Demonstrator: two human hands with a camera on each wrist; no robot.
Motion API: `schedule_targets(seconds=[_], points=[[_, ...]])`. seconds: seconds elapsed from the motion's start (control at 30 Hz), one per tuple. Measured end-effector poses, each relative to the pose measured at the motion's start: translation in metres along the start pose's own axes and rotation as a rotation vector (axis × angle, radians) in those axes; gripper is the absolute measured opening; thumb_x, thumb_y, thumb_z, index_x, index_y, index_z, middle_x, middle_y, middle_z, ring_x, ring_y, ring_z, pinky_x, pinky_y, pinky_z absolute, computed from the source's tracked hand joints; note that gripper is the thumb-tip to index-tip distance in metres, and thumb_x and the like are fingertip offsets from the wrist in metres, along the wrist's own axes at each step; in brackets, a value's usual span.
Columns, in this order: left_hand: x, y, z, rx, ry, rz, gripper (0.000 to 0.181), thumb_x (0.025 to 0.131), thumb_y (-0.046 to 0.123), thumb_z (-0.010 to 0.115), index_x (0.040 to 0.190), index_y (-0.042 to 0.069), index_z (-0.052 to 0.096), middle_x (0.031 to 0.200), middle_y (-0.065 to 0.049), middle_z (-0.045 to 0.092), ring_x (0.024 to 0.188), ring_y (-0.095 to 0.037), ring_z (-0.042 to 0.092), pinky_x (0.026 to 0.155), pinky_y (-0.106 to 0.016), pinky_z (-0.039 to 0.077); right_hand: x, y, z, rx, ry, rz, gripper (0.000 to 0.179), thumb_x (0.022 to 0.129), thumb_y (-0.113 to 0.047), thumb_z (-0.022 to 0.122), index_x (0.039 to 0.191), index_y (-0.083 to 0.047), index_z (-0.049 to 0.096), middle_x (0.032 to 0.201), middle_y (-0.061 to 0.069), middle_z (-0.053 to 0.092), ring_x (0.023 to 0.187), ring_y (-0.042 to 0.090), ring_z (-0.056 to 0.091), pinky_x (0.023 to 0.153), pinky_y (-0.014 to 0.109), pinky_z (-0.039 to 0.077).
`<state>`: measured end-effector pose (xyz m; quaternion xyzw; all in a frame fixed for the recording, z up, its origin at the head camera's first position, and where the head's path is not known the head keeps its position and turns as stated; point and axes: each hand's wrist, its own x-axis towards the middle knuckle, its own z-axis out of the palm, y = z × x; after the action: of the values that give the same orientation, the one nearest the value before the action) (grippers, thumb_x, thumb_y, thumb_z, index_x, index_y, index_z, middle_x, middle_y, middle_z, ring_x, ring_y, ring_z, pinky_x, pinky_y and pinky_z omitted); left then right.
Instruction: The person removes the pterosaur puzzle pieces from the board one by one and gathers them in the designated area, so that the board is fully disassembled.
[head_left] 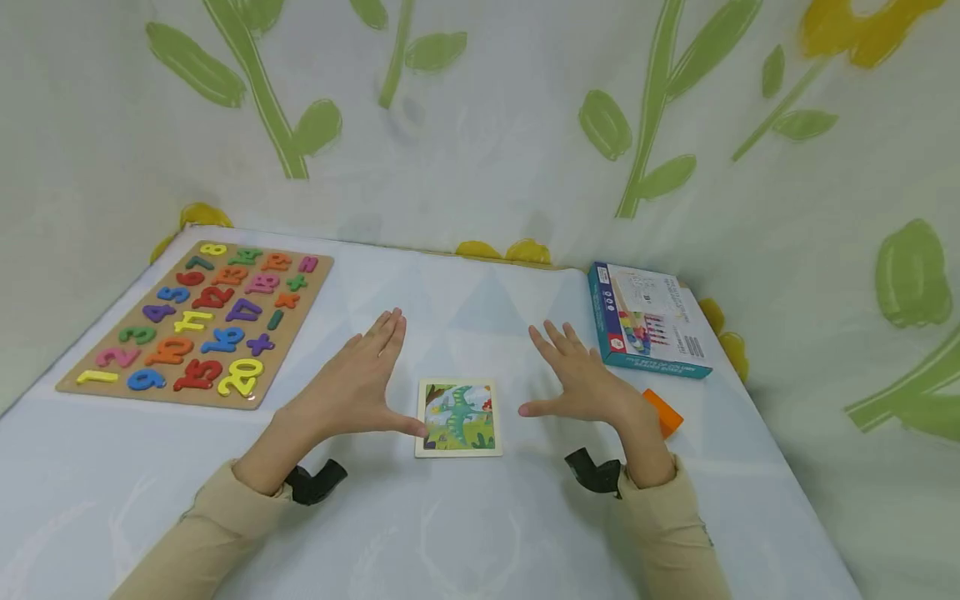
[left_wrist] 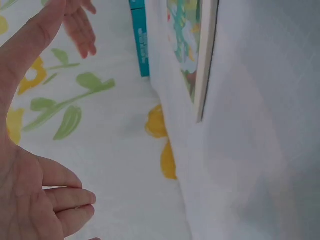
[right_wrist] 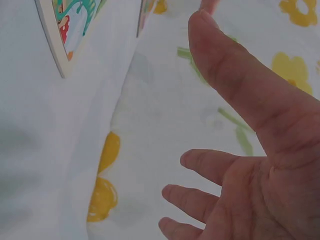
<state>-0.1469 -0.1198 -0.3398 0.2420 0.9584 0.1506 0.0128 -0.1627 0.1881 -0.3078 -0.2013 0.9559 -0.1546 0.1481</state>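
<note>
A small framed picture puzzle (head_left: 459, 418) with a green dinosaur lies flat on the table between both hands. To its left, my left hand (head_left: 352, 383) is held with straight fingers and the thumb spread; its thumb tip overlaps the puzzle's left edge in the head view, and nothing is held. My right hand (head_left: 581, 379) hovers right of the puzzle, fingers spread and thumb pointing inward, also holding nothing. In the left wrist view the puzzle (left_wrist: 192, 45) appears apart from the left hand (left_wrist: 30, 195). The right wrist view shows the right palm (right_wrist: 290, 190) bare.
A wooden number board (head_left: 281, 367) with colourful numerals lies at the left. At the right back is a flat boxed set (head_left: 651, 321), and an orange block (head_left: 663, 412) sits beside the right wrist. Behind the table (head_left: 450, 517) hangs a leaf-patterned cloth (head_left: 487, 125).
</note>
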Motion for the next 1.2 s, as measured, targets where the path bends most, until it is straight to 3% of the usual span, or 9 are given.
schedule_targets(seconds=[0.3,0.53,0.97,1.2], points=[[-0.001,0.002,0.015,-0.090,-0.027,0.069,0.132,0.059,0.063,0.081,0.149,-0.008,0.017,0.159,-0.023,0.015,0.148,-0.037,0.015,0.116,-0.056,0.026,-0.004,0.000,0.001,0.044,0.020,-0.011,0.103,0.080,-0.047,0.073,0.156,-0.014,0.012,0.163,0.014,0.005,0.148,0.041,-0.003,0.111,0.072,0.004],[-0.001,0.004,0.016,-0.056,0.001,0.056,0.130,0.057,0.064,0.082,0.148,-0.007,0.023,0.157,-0.022,0.023,0.146,-0.036,0.023,0.114,-0.055,0.031,-0.001,0.001,0.003,0.073,0.046,-0.057,0.101,0.080,-0.042,0.075,0.156,-0.017,0.014,0.163,0.006,0.013,0.149,0.037,0.005,0.115,0.067,0.008],[-0.001,0.009,0.022,-0.118,-0.075,0.061,0.123,0.058,0.056,0.086,0.148,-0.004,0.028,0.156,-0.019,0.029,0.144,-0.035,0.028,0.112,-0.052,0.036,0.008,-0.002,0.008,0.093,0.066,-0.155,0.094,0.079,-0.038,0.077,0.153,-0.013,0.025,0.160,0.006,0.022,0.148,0.030,0.020,0.118,0.058,0.016],[-0.002,0.010,0.026,-0.141,-0.119,0.046,0.121,0.058,0.053,0.087,0.149,-0.002,0.029,0.156,-0.017,0.030,0.144,-0.033,0.029,0.112,-0.050,0.037,0.015,-0.005,0.013,0.096,0.057,-0.154,0.091,0.079,-0.037,0.077,0.152,-0.011,0.029,0.158,0.009,0.028,0.145,0.031,0.028,0.116,0.054,0.029]])
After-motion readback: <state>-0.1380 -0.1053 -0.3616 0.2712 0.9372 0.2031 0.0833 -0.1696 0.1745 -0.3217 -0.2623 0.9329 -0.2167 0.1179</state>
